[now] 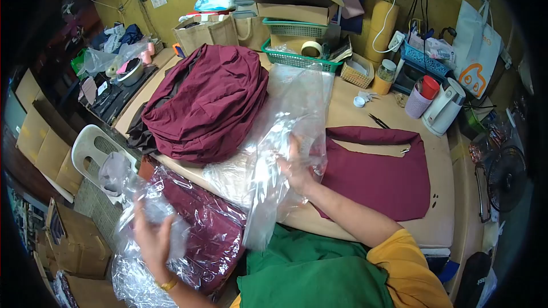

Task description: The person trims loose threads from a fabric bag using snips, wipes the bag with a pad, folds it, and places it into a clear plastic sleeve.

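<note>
The right hand (298, 172) holds a clear bag (290, 97) at the table's (440, 199) edge. The left hand (153, 235) has its fingers spread, near a dark red bundle (211, 231) in shiny plastic.

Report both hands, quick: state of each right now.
Left hand: open, thumb and fingers apart, by crumpled plastic.
Right hand: at the clear plastic bag; whether it grips cannot be told.

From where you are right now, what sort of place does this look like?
Probably a small workshop where cloth goods are sewn or packed: a heap of maroon cloth and a flat maroon piece lie on the table, and the right hand touches clear plastic.
</note>
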The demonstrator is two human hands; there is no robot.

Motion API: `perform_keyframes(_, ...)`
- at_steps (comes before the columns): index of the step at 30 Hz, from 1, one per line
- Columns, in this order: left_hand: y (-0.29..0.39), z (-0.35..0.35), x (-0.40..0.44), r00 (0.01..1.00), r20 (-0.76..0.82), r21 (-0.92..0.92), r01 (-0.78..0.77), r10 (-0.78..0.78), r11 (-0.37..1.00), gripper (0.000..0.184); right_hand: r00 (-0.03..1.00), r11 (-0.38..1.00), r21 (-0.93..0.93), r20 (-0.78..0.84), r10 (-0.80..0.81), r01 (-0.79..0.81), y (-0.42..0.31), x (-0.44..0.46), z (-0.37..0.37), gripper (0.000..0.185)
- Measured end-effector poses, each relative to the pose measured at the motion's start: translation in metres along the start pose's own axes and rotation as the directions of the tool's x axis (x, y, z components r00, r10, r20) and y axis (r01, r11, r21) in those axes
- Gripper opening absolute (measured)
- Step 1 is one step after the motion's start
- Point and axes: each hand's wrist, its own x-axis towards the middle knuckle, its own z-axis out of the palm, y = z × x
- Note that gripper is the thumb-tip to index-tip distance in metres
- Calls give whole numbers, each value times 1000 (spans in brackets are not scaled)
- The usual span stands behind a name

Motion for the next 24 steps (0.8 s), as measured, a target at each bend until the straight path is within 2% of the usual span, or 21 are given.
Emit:
perform_keyframes(1, 22, 20, 4, 979, 176, -187, 137, -104, 973, 84, 995, 998, -56, 99, 4, 2, -7, -13, 2, 95)
perform_keyframes(2, 48, 42, 7, 922, 362, -45, 163, -136, 986, 85, 981, 994, -110, 193, 8, 13, -9, -21, 2, 98)
perform_keyframes(3, 55, 78, -1, 916, 400, -196, 70, 15, 978, 77, 982, 993, -113, 190, 6, 16, -5, -23, 1, 98)
perform_keyframes(4, 67, 112, -7, 921, 333, -259, -119, 204, 959, 69, 972, 964, -260, 234, 13, 50, 1, -23, 0, 98)
perform_keyframes(6, 79, 162, -11, 885, 241, -310, -318, 398, 896, 62, 982, 901, -432, 187, 34, 51, -2, -40, -1, 98)
perform_keyframes(8, 83, 191, -15, 923, 238, -345, -209, 301, 915, 43, 973, 886, -424, 203, -109, 188, -26, -74, -15, 95)
perform_keyframes(9, 92, 190, -12, 920, 241, -349, -214, 309, 912, 43, 975, 885, -427, 194, -110, 184, -46, -93, -19, 95)
perform_keyframes(11, 117, 175, -3, 944, 219, -388, -148, 247, 910, 24, 948, 828, -518, 314, -50, 215, -77, -119, -27, 85)
perform_keyframes(12, 126, 169, -1, 919, 231, -416, -203, 319, 887, 29, 949, 826, -524, 311, -43, 209, -72, -116, -30, 85)
perform_keyframes(14, 135, 164, -1, 915, 223, -448, -211, 337, 869, 30, 919, 866, -452, 393, -20, 212, -49, -98, -35, 65)
perform_keyframes(15, 139, 160, 1, 913, 205, -471, -225, 354, 853, 32, 947, 908, -383, 318, -42, 169, -35, -81, -32, 56)
perform_keyframes(16, 142, 148, 5, 893, 231, -375, -285, 386, 882, 35, 961, 918, -378, 275, -9, 117, -28, -55, -32, 53)
perform_keyframes(17, 145, 140, 6, 889, 234, -374, -292, 394, 880, 35, 972, 927, -370, 232, 24, 65, -21, -29, -32, 51)
perform_keyframes(18, 148, 134, 7, 884, 214, -381, -316, 415, 869, 36, 969, 900, -436, 224, 107, 2, -20, 5, -37, 55)
perform_keyframes(19, 151, 129, 8, 880, 190, -388, -340, 435, 857, 37, 997, 885, -461, 68, -36, 63, -6, 39, -33, 60)
perform_keyframes(20, 152, 126, 10, 892, 235, -353, -293, 387, 889, 44, 980, 862, -493, -86, -179, 114, 6, 61, -24, 64)
perform_keyframes(21, 152, 127, 11, 891, 237, -348, -294, 387, 890, 44, 980, 865, -489, -87, -178, 113, 4, 70, -14, 64)
perform_keyframes(23, 143, 142, 22, 924, 193, -262, -275, 330, 925, 50, 972, 916, -389, -236, 3, -98, -2, 85, 3, 72)
perform_keyframes(24, 124, 157, 27, 921, 153, -218, -323, 359, 921, 56, 988, 878, -474, -92, -121, 63, 6, 57, 7, 71)
